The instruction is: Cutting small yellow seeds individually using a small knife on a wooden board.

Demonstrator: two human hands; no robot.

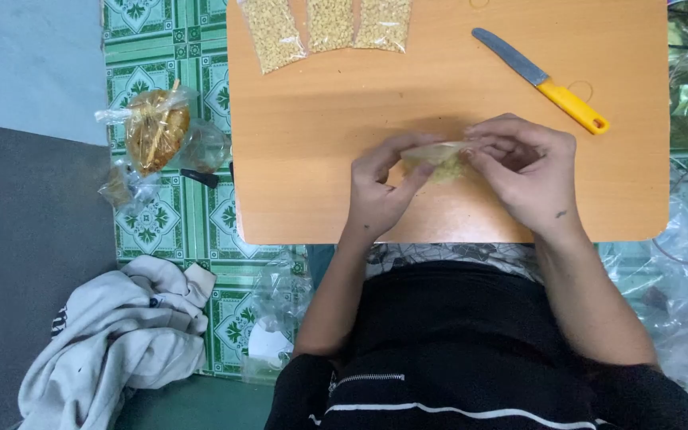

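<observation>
My left hand (382, 185) and my right hand (524, 169) both pinch a small clear plastic bag (442, 158) with pale yellow grains in it, just above the near part of an orange wooden table (336, 143). The fingers of both hands meet at the bag's upper edge. Three filled bags of the same grains (330, 25) lie side by side at the table's far edge. A knife (543, 80) with a grey blade and yellow handle rests on the table beyond my right hand.
A green patterned mat (173, 223) covers the floor at left. On it lie a plastic bag of brown rubber bands (155, 129) and a crumpled grey garment (113, 334). Loose clear plastic bags (678, 271) pile up at right.
</observation>
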